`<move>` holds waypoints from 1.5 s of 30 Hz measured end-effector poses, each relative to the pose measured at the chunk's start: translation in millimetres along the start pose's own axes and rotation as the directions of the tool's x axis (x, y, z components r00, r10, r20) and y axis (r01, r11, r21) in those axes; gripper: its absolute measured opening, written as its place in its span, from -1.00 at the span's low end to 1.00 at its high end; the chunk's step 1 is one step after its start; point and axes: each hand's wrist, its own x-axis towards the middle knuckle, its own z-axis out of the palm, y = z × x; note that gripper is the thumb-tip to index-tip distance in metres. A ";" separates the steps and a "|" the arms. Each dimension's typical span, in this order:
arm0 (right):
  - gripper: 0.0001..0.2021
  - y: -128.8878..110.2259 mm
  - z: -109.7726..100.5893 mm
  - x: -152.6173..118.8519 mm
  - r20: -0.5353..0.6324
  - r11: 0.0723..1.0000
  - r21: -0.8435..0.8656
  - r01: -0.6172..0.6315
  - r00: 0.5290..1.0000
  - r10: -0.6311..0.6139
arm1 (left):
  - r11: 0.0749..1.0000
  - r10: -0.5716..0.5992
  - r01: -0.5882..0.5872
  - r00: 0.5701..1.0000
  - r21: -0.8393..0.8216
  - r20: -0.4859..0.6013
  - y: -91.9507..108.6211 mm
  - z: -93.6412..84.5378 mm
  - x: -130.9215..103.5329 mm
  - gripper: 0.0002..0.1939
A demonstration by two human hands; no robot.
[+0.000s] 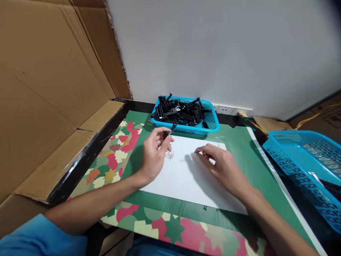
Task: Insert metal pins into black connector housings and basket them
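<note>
Above the white sheet (176, 181), my left hand (153, 156) pinches a small black plastic part (166, 134) between thumb and fingers, one thin end sticking up. A small heap of tiny metallic pieces (169, 155) lies on the paper just below those fingers. To the right, my right hand (220, 160) hovers over the sheet with thumb and index fingertip pressed together. Whatever may be between them is too small to make out. Behind the sheet stands a blue basket (213, 122) heaped with similar black plastic parts (183, 112).
A second blue basket (277, 142) stands at the right, with a dark object inside. Cardboard (53, 71) walls the left side. A power socket (225, 110) and yellow wires (257, 126) are by the back wall. Black scraps (205, 208) lie near the sheet's front edge.
</note>
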 end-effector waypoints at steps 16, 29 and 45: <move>-0.90 -29.7 60.9 32.1 0.062 0.998 0.050 -0.046 0.997 0.043 | 0.993 -0.043 0.029 0.992 -0.118 -0.121 -3.7 -0.3 2.1 -0.83; -0.93 -29.3 43.4 25.7 -0.160 0.989 0.126 0.075 0.986 -0.055 | 0.994 -0.071 0.062 0.992 0.085 0.103 -7.5 -0.1 -1.9 -0.77; -0.89 -45.7 41.2 21.8 -0.413 0.961 0.276 0.035 0.907 0.086 | 0.968 0.043 -0.113 0.955 0.224 0.294 -2.2 -1.0 -2.9 -0.87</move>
